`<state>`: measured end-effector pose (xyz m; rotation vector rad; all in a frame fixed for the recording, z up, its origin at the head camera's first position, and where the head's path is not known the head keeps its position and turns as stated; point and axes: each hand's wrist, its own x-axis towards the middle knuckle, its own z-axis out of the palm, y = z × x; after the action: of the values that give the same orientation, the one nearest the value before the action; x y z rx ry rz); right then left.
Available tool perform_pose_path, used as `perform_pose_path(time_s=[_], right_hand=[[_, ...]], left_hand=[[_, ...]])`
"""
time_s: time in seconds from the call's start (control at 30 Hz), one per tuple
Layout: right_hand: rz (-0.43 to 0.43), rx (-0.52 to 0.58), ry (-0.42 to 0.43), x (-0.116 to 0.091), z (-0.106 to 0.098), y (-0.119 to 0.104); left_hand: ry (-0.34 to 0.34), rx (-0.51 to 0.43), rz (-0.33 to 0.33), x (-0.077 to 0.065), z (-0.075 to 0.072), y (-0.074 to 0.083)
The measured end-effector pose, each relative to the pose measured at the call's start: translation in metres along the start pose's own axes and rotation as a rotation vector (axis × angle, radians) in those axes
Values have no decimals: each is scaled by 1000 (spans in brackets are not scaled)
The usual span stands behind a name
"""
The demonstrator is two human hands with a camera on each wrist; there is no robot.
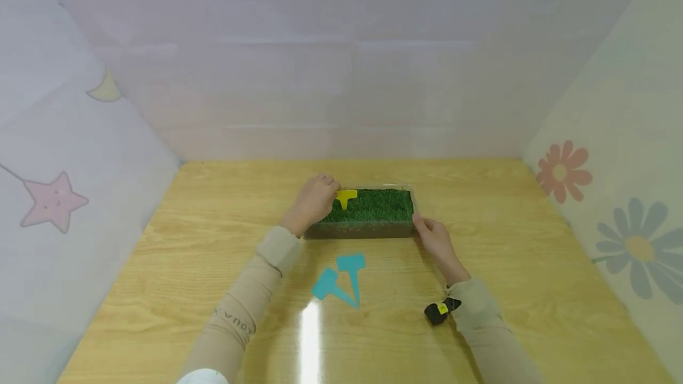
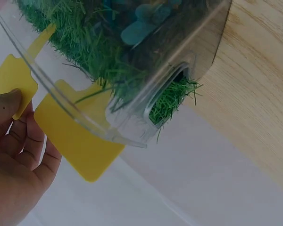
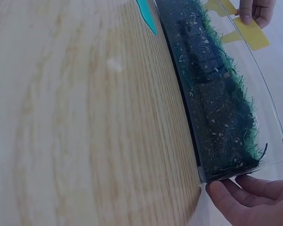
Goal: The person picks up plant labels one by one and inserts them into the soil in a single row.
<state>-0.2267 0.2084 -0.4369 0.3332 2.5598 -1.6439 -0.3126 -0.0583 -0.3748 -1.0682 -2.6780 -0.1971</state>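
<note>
A long clear plastic planter box [image 1: 363, 230] holds dark soil and a strip of green grass [image 1: 381, 205]. Between thumb and fingers, my left hand [image 1: 313, 201] pinches a yellow T-shaped plant label [image 2: 14, 77] whose stem points down into the grass. Closer to the box's left end is a second yellow plant label [image 2: 80, 139], hidden behind the hand in the head view. My right hand [image 1: 437, 245] grips the box's right end, its thumb near the rim and its fingers [image 3: 221, 195] against the lower end wall.
Two blue T-shaped plant labels lie on the wooden table [image 1: 224, 212] in front of the box, one label [image 1: 351, 263] upright in view, the other label [image 1: 326, 284] slanted. A black device [image 1: 436, 313] is strapped at my right wrist. Printed cloth walls surround the table.
</note>
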Motion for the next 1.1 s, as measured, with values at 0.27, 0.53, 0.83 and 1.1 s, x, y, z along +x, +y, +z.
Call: perform_pose_path(time_s=[0.27, 0.53, 0.83, 1.1], right_hand=[[-21, -11, 5, 2, -1, 1], [-41, 24, -9, 8, -2, 1], [-36, -5, -11, 10, -4, -3], [-37, 8, -19, 11, -4, -7]], left_hand=[[-18, -19, -33, 5, 7, -2], [-2, -5, -28, 10, 10, -3], [-13, -10, -52, 12, 6, -4], [-27, 10, -48, 12, 1, -3]])
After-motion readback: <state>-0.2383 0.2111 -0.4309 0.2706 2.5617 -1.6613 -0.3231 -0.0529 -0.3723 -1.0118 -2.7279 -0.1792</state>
